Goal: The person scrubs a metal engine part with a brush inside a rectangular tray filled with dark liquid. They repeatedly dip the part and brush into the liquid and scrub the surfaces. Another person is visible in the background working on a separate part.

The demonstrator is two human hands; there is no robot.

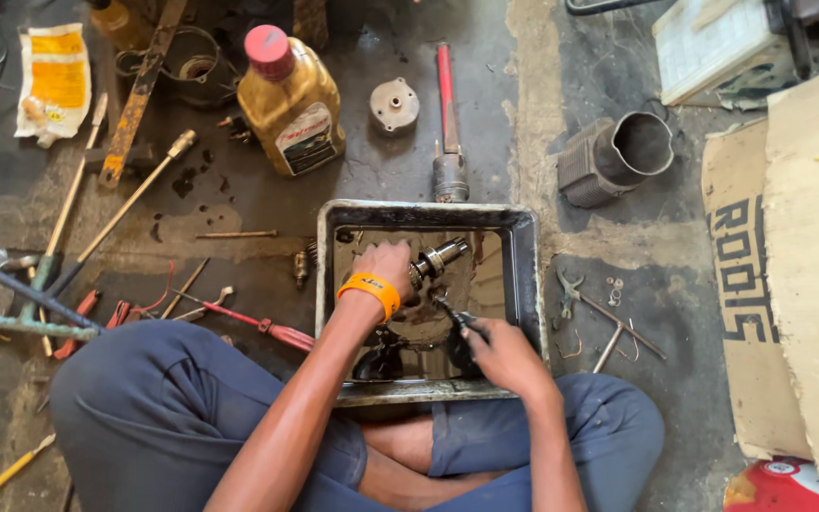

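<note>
While the left hand (pixel 386 265) grips the gear shaft (pixel 436 259) over the oily metal tray (pixel 525 275), its long axis running up and to the right, the right hand (pixel 502 353) closes on a small dark brush (pixel 452 313) just below it.

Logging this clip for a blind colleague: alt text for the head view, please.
Seated cross-legged, a person's left hand holds a geared metal shaft over a tray of dark liquid; the right hand works on it with a small brush.
</note>
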